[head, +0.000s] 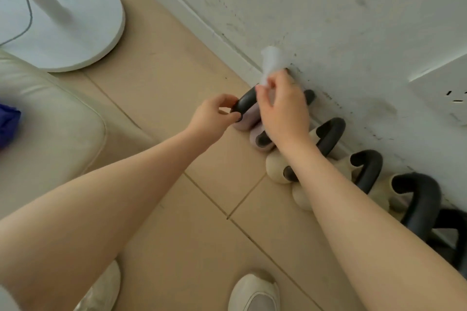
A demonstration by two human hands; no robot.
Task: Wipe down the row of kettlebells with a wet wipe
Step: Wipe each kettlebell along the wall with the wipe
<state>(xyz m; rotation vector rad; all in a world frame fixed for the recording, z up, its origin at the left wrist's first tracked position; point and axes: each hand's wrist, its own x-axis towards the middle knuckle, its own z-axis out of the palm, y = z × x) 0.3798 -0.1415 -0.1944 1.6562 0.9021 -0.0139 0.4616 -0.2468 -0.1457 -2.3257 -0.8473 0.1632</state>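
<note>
Shoes (255, 293) on floor tiles | left hand (214, 113) pinches far kettlebell handle (246, 100) by wall | right hand (283, 106) grips wet wipe (271, 63) | advice: steady handle, wrap wipe around, slide along arch.

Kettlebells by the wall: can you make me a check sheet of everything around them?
Surface: tan tiled floor, dark grout lines.
Job's things: kettlebells in a row along the wall; white wipe at the end pink kettlebell.
Clutter: purple cloth on a cream cushion.
Hands: left hand pinches the pink kettlebell's dark handle; right hand holds the wipe in its fingers.
Cables: thin grey cord over the white fan base.
Surroundings: scuffed white wall, wall socket, two pale shoes.
</note>
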